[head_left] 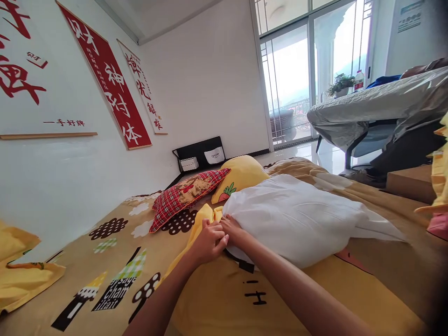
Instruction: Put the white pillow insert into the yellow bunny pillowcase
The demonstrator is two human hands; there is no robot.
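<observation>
A yellow pillowcase (217, 289) with a small printed face lies across the bed in front of me. On top of it rests a plump white pillow (290, 214), its left end at my hands. My left hand (211, 240) is closed, fingers curled on a bunched edge of the yellow cloth. Right beside it and touching, my right hand (233, 228) is closed at the white pillow's left corner. Its fingertips are partly hidden, so the exact grip is unclear there.
A red plaid cushion (189, 191) and a yellow cushion with a carrot print (241, 175) lie beyond my hands on the patterned bedsheet (115, 242). More yellow cloth (24, 270) is at far left. A plastic-covered table (378, 102) and cardboard box (409, 182) stand at right.
</observation>
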